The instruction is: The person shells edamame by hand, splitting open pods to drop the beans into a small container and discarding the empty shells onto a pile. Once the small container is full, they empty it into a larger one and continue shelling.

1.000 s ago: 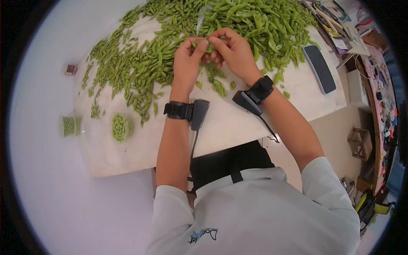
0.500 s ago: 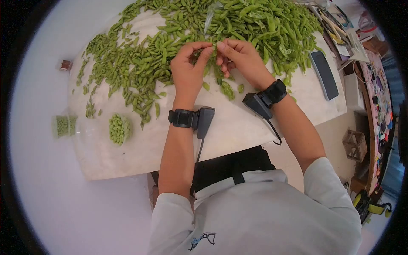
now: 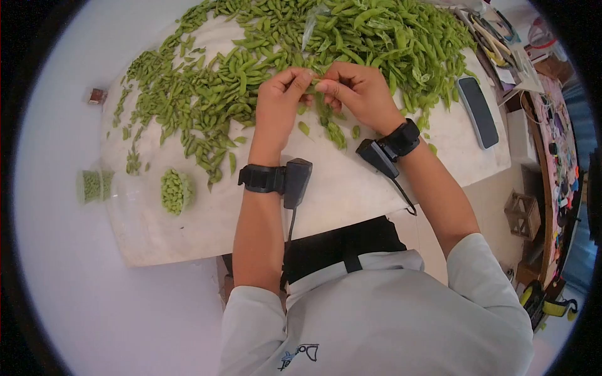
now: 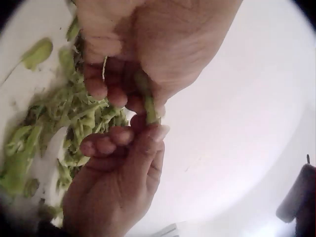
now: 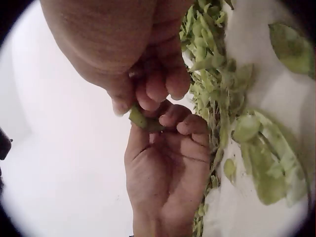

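Note:
Fingers and thumb of my left hand [image 3: 280, 103] grip a small green bean pod [image 4: 150, 109], its end poking out past the fingertips. From the other side my right hand [image 3: 364, 94] pinches that end between thumb and forefinger, as the right wrist view shows at the pod's tip [image 5: 138, 117]. Part of the pod is hidden inside the left fingers. A thin pale strand [image 4: 104, 67] hangs by the left fingers. Both hands meet over the near edge of a spread of bean pods [image 3: 207, 94]. Split pods [image 3: 334, 133] lie on the table below the right hand.
A large heap of greener pods [image 3: 401, 44] rises behind the right hand. At the left stand a tub of shelled beans [image 3: 175, 191] and a second green-filled tub [image 3: 94, 186]. A phone [image 3: 478, 113] lies at the table's right side.
The hands have come slightly closer to the body in the last half second. My right fingertips have closed in on the pod's end, and the gap between the hands has narrowed.

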`<action>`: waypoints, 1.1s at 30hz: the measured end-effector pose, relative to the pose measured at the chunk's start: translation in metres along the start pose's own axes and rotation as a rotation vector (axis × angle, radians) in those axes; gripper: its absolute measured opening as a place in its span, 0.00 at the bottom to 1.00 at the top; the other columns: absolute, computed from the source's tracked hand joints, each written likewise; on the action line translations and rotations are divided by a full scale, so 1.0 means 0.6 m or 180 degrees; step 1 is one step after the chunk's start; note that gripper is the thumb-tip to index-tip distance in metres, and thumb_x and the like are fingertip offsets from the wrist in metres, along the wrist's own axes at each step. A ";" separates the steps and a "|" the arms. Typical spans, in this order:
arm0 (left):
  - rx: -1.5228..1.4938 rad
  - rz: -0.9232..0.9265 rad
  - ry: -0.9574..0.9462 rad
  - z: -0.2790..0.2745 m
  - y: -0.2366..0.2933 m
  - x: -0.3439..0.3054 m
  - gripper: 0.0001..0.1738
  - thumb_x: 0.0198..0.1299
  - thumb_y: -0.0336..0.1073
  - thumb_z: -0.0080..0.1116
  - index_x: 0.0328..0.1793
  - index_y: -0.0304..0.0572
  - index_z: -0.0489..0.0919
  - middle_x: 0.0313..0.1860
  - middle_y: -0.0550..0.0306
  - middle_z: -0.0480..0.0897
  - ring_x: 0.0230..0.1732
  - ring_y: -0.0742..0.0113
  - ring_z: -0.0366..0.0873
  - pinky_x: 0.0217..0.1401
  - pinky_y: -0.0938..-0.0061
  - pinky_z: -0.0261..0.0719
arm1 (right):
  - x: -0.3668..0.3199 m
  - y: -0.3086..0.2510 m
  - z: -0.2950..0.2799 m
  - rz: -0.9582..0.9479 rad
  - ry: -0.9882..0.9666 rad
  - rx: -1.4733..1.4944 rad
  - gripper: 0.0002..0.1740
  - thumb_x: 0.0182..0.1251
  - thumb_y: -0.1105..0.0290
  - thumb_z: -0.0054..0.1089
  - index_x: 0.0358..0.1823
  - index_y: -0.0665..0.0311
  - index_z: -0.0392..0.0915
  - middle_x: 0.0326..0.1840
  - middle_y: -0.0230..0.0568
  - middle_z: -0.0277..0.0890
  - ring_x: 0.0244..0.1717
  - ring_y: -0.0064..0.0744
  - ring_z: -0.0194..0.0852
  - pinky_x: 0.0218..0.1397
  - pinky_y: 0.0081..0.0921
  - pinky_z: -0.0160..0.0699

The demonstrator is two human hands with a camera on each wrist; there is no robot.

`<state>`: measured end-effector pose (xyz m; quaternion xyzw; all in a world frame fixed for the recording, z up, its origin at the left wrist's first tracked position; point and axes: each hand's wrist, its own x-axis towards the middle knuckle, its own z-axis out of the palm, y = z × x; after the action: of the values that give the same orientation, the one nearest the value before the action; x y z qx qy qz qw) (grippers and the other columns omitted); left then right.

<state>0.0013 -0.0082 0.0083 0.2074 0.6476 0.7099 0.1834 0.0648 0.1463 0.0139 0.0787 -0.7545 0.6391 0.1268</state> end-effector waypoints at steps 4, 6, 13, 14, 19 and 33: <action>-0.0829 -0.0443 -0.0274 -0.009 -0.010 0.002 0.10 0.66 0.37 0.51 0.43 0.38 0.77 0.33 0.63 0.78 0.29 0.77 0.71 0.32 0.82 0.70 | 0.000 -0.006 -0.003 -0.0244 -0.0046 -0.0453 0.12 0.65 0.65 0.57 0.28 0.65 0.74 0.17 0.31 0.71 0.18 0.16 0.65 0.22 0.19 0.63; -0.0817 -0.0297 -0.0154 -0.003 -0.007 0.003 0.09 0.65 0.35 0.52 0.43 0.38 0.77 0.35 0.62 0.78 0.30 0.77 0.71 0.34 0.82 0.70 | 0.002 -0.008 -0.006 -0.0332 -0.0013 -0.0699 0.12 0.65 0.64 0.56 0.27 0.65 0.74 0.16 0.32 0.70 0.19 0.17 0.66 0.23 0.19 0.64; 0.0837 0.1276 0.0352 0.015 -0.004 0.000 0.09 0.58 0.26 0.58 0.44 0.33 0.78 0.38 0.60 0.79 0.40 0.75 0.75 0.45 0.81 0.73 | 0.006 0.014 -0.005 -0.0238 0.0351 -0.0222 0.15 0.66 0.63 0.55 0.26 0.66 0.71 0.16 0.30 0.66 0.19 0.17 0.65 0.23 0.20 0.63; 0.0721 0.1286 0.0226 0.014 -0.004 0.000 0.09 0.57 0.25 0.59 0.45 0.32 0.78 0.39 0.60 0.79 0.41 0.75 0.75 0.46 0.81 0.73 | 0.006 0.013 -0.004 -0.0253 0.0385 -0.0136 0.15 0.67 0.63 0.54 0.26 0.66 0.71 0.16 0.30 0.66 0.19 0.17 0.64 0.24 0.19 0.63; -0.0024 0.0971 0.0277 0.023 -0.008 -0.003 0.09 0.56 0.24 0.59 0.44 0.33 0.81 0.38 0.61 0.79 0.37 0.77 0.75 0.40 0.83 0.72 | 0.007 0.006 0.001 -0.0159 0.0287 0.0241 0.17 0.69 0.61 0.51 0.26 0.66 0.70 0.19 0.30 0.67 0.21 0.17 0.65 0.26 0.18 0.64; -0.0146 0.0845 0.0514 0.033 0.006 -0.010 0.11 0.66 0.36 0.51 0.42 0.34 0.78 0.30 0.64 0.77 0.27 0.81 0.67 0.31 0.84 0.68 | 0.006 -0.009 0.005 0.0305 0.0164 0.1218 0.17 0.69 0.61 0.52 0.26 0.65 0.71 0.22 0.28 0.66 0.19 0.14 0.63 0.19 0.16 0.62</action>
<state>0.0168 0.0050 0.0129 0.2291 0.6107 0.7569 0.0400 0.0625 0.1427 0.0196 0.0489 -0.6186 0.7780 0.0983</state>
